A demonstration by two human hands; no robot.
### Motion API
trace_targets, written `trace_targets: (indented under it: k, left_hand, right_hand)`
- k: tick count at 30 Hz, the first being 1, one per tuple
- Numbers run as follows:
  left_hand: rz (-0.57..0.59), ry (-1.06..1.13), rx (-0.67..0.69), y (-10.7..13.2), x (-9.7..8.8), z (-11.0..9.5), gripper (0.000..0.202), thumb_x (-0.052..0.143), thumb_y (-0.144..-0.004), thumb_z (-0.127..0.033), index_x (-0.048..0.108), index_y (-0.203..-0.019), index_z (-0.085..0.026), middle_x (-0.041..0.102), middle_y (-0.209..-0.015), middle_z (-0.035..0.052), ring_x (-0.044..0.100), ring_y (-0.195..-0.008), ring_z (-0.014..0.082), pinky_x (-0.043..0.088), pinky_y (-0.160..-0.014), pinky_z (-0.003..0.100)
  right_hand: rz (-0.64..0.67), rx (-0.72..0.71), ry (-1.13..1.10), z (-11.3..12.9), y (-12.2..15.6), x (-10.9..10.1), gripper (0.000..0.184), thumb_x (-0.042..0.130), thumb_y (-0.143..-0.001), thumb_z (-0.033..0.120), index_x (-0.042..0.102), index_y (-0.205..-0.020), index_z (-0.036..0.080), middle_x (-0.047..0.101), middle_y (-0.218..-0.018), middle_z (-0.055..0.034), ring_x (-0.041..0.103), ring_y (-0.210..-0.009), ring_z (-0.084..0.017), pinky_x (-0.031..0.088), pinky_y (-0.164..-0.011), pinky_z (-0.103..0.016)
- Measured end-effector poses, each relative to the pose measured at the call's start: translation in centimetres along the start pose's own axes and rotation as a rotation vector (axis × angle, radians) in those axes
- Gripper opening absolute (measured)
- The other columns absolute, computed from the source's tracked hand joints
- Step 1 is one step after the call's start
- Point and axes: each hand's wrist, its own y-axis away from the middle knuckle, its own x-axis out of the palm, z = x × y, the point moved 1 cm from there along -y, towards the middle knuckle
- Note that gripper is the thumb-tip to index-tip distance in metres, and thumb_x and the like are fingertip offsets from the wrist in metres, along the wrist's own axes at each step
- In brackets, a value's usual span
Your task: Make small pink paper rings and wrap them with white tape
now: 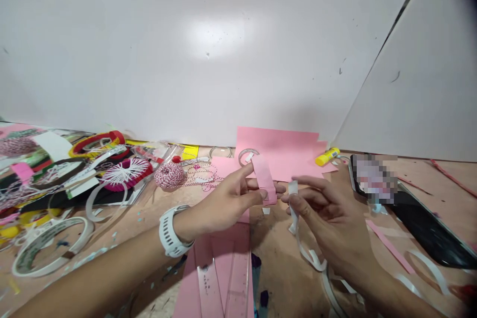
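My left hand (223, 200), with a white watch (173, 231) on its wrist, pinches a folded strip of pink paper (264, 180) between thumb and fingers. My right hand (331, 213) holds a narrow white tape strip (292, 208) upright between thumb and forefinger, a few centimetres from the pink strip and apart from it. The tape's long tail (311, 256) curls down past the hand onto the table. Behind both hands lies a larger pink paper sheet (278, 151), with a small tape roll (248, 155) on it.
A clear ruler (212, 283) lies on pink paper below my hands. A yellow glue stick (327, 156) sits at the sheet's right. On the left are pink-and-white twine (169, 176) and piled craft supplies (55, 179). A black slab (421, 223) lies on the right. White boards (186, 35) stand behind the table.
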Motion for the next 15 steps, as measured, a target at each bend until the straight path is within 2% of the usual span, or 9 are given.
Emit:
trace_targets:
  k: [3,6,9,12,15]
  left_hand:
    - [-0.015,-0.009,-0.015,0.0,-0.1,0.3,0.036,0.065,-0.099,-0.024,0.051,-0.132,-0.021,0.071,-0.128,0.0166,0.072,-0.114,0.0264,0.051,-0.106,0.048]
    - [-0.052,-0.006,-0.015,0.0,-0.2,0.6,0.034,0.064,-0.099,-0.023,0.050,-0.130,-0.021,0.072,-0.125,0.0157,0.071,-0.113,0.0261,0.053,-0.101,0.047]
    - [-0.075,-0.035,0.012,0.0,-0.3,0.5,0.024,0.063,-0.100,-0.023,0.051,-0.121,-0.020,0.073,-0.117,0.0125,0.070,-0.110,0.0219,0.053,-0.100,0.043]
    - [-0.070,-0.152,0.002,0.1,-0.2,0.0,0.024,0.063,-0.099,-0.027,0.051,-0.119,-0.019,0.073,-0.096,0.0063,0.067,-0.088,0.0157,0.052,-0.082,0.032]
    - [-0.065,-0.264,-0.053,0.1,-0.2,-0.4,0.033,0.064,-0.099,-0.029,0.050,-0.127,-0.018,0.065,-0.077,-0.0016,0.051,-0.064,0.0099,0.037,-0.061,0.024]
  right_hand:
    - [0.055,-0.044,0.058,-0.3,-0.1,0.0,0.009,0.075,-0.093,0.036,0.075,-0.099,0.029,0.078,-0.103,-0.0021,0.074,-0.100,-0.020,0.059,-0.090,-0.033]
    - [0.109,-0.081,0.137,-0.2,-0.1,0.0,0.005,0.074,-0.094,0.034,0.074,-0.098,0.030,0.076,-0.098,0.0007,0.072,-0.095,-0.017,0.058,-0.088,-0.030]
    - [0.183,-0.082,0.211,0.2,-0.1,-0.1,0.003,0.070,-0.096,0.033,0.072,-0.099,0.031,0.074,-0.094,0.0023,0.070,-0.091,-0.016,0.057,-0.083,-0.028]
    - [0.301,-0.070,0.259,0.6,-0.2,-0.3,0.007,0.065,-0.100,0.034,0.070,-0.103,0.031,0.073,-0.092,0.0028,0.070,-0.083,-0.015,0.056,-0.076,-0.027]
    - [0.377,-0.030,0.284,0.7,-0.3,-0.4,0.011,0.061,-0.102,0.037,0.068,-0.107,0.030,0.073,-0.089,0.0029,0.069,-0.073,-0.013,0.055,-0.065,-0.026]
